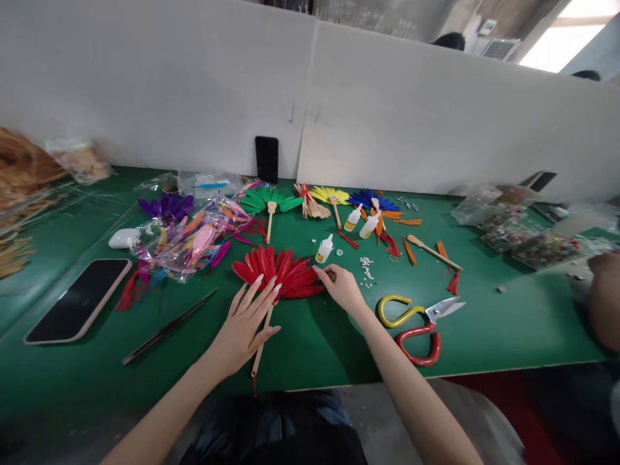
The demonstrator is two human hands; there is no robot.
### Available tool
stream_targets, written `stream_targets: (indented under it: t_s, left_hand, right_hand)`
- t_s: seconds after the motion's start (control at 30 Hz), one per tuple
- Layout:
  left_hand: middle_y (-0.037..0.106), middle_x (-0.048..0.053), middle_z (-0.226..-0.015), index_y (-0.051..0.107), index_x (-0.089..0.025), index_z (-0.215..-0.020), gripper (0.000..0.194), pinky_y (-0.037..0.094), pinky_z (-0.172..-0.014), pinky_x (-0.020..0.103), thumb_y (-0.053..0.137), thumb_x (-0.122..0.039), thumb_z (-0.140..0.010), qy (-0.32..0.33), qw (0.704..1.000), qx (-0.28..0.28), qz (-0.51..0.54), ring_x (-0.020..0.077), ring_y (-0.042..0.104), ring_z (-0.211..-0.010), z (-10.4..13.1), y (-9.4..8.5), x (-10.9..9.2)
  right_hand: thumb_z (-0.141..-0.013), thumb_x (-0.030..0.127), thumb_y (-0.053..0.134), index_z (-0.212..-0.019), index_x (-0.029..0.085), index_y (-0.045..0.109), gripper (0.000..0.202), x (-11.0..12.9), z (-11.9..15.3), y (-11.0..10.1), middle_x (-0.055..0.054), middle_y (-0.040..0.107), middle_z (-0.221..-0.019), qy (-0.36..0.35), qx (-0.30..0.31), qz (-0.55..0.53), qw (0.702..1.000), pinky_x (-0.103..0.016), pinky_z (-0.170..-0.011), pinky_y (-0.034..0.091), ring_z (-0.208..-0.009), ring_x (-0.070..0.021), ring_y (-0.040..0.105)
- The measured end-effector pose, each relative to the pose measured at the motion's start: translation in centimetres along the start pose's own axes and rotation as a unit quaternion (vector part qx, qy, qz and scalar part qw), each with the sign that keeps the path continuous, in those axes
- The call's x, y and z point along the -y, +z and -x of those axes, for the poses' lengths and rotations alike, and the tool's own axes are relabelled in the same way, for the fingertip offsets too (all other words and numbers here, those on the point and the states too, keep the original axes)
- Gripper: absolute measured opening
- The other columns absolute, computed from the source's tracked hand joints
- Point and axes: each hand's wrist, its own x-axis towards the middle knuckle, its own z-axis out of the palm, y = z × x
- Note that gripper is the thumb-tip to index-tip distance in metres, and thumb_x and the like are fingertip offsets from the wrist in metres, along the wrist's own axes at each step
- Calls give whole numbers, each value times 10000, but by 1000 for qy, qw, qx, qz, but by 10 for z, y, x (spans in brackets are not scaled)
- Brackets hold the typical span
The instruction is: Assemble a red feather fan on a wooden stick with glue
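A red feather fan [294, 278] lies on the green table with its wooden handle [261, 345] pointing toward me. My left hand [252, 320] rests on the fan's lower left part, its fingers stretched out, covering some feather bases and the handle's top. At the fan's right edge, my right hand [341, 287] has thumb and index finger pinched on the end of a red feather; the exact contact is small. Just beyond those fingertips stands a small white glue bottle [324, 248] without its cap. Small white beads [367, 268] lie scattered right of my right hand.
Scissors [421, 326] with yellow and red handles lie at right, tweezers [169, 326] and a phone [80, 300] at left. Behind are green [271, 201], yellow [332, 196] and blue [372, 200] fans and bagged feathers [194, 239]. Another person's hand [605, 297] is at far right.
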Motion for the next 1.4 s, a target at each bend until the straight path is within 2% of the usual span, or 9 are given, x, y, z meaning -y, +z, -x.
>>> stream_targets:
  t_s: [0.2,0.4,0.63,0.77,0.9,1.07,1.23,1.3,1.4]
  left_hand:
    - [254,51,-1475,128,-255,-1437,604,169,-1077,436,374,-416,-910,-7,1000,4,1,271,124,-1372,1,3,2]
    - [257,44,-1475,149,-256,-1434,598,158,-1080,423,386,-413,-908,-8,1000,1,-17,258,125,-1373,0,6,2]
    - [262,51,-1472,192,-244,-1429,594,117,-1091,426,394,-427,-901,0,999,-5,-40,256,148,-1369,0,8,1]
    - [295,59,-1460,186,-245,-1430,597,135,-1087,426,405,-409,-899,-17,999,-28,-22,259,158,-1367,1,5,-1]
    - [309,61,-1455,200,-255,-1425,569,163,-1074,424,403,-369,-905,-69,994,-84,6,261,161,-1365,-2,3,-2]
    - [448,41,-1365,366,-287,-1352,535,200,-1065,404,517,-360,-844,-96,981,-113,126,252,339,-1277,-25,-17,-3]
    - [668,12,-1055,553,-299,-1209,487,314,-1004,361,661,-297,-735,-128,934,-84,324,240,531,-1067,-62,-46,-3]
    - [697,14,-938,627,-270,-1121,420,368,-957,330,686,-274,-706,-146,921,-68,355,227,587,-961,-72,-51,0]
    - [702,23,-923,686,-227,-1013,319,428,-881,302,685,-274,-698,-146,919,-63,360,215,616,-886,-80,-51,4]
  right_hand:
    - [-830,432,476,-629,172,618,358,4,-6,-3,-9,604,-580,-27,7,-19,999,-221,-485,339,-477,-116,492]
    - [-831,403,476,-648,175,604,319,18,-4,-14,-9,582,-596,-78,-18,-26,996,-225,-492,337,-497,-120,476]
    - [-840,374,464,-644,177,589,305,20,-4,-15,-5,564,-598,-94,-26,-21,995,-226,-503,339,-508,-118,472]
    - [-851,377,458,-648,180,571,305,30,-1,-20,2,547,-596,-116,-29,-42,992,-225,-506,339,-501,-110,446]
    - [-863,371,454,-644,179,554,307,52,-3,-30,8,539,-600,-167,-5,-59,984,-218,-521,342,-515,-101,442]
    - [-855,313,456,-656,176,562,264,77,-14,-40,4,555,-637,-246,46,-30,968,-213,-548,342,-564,-102,461]
    - [-834,243,485,-679,176,592,200,93,-22,-46,11,587,-677,-274,76,6,959,-207,-547,331,-574,-92,471]
    - [-839,262,498,-666,175,591,215,95,-20,-49,12,585,-666,-266,66,8,962,-207,-538,324,-562,-91,463]
    - [-862,348,487,-678,174,585,271,89,-8,-48,8,564,-633,-219,-9,-33,975,-211,-520,329,-527,-94,442]
